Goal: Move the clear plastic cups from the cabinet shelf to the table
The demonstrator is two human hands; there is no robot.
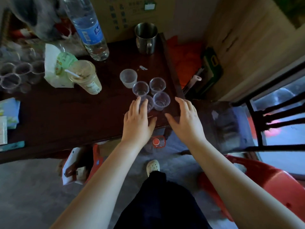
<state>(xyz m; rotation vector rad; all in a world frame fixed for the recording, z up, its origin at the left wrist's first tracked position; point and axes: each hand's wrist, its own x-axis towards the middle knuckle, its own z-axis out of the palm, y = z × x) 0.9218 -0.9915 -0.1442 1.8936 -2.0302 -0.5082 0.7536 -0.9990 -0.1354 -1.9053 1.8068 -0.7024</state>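
Head view: my left hand (137, 120), fingers spread, touches the nearest clear cup (147, 103) by the table (66, 116) right edge, right hand (185, 120) open and empty beside — placing step, next release and fetch more.

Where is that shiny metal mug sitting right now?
In the head view, the metal mug stands upright at the table's far right corner, right of the big water bottle and beyond the cluster of clear plastic cups.

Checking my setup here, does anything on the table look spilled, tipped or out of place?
Nothing is tipped: the clear cups stand upright in a cluster by the left hand. Only a small pale scrap or smear lies on the dark table behind them.
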